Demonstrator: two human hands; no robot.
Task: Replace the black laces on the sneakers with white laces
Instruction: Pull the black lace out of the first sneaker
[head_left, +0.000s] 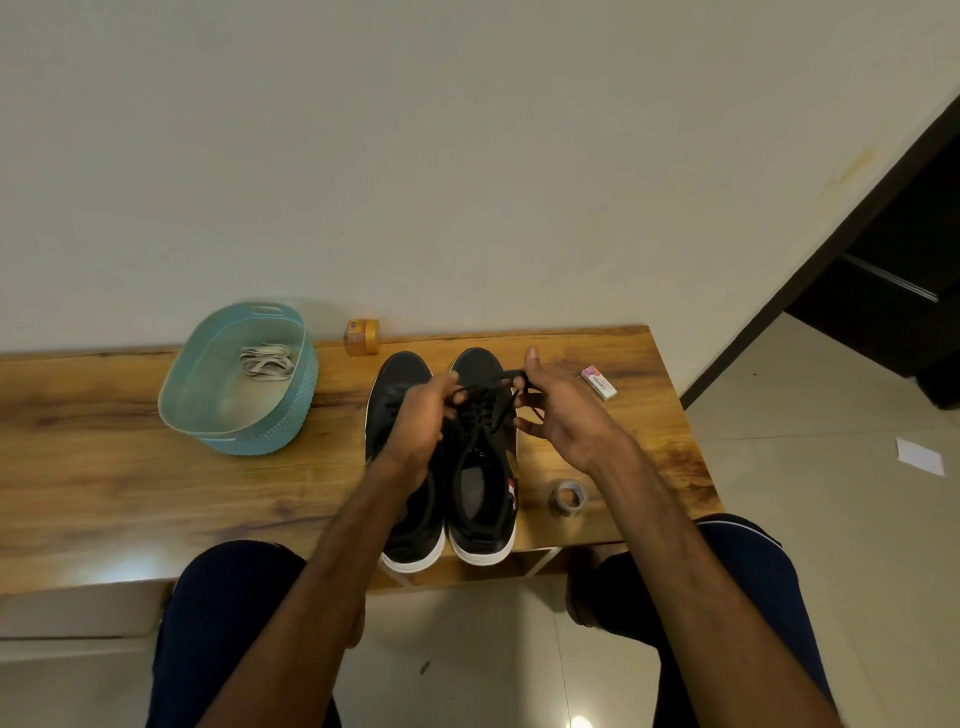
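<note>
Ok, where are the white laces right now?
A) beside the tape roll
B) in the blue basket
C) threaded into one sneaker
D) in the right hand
B: the white laces lie bundled inside the blue basket, away from the sneakers, while the left hand and right hand both grip the black lace.

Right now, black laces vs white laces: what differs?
Colour: the black laces are dark, the white laces pale.
Place: the black laces are threaded in a sneaker on the table; the white laces lie bundled in the blue basket.
Handling: the left hand and right hand both hold the black laces; nothing touches the white laces.
Shared: both are shoelaces.
</note>
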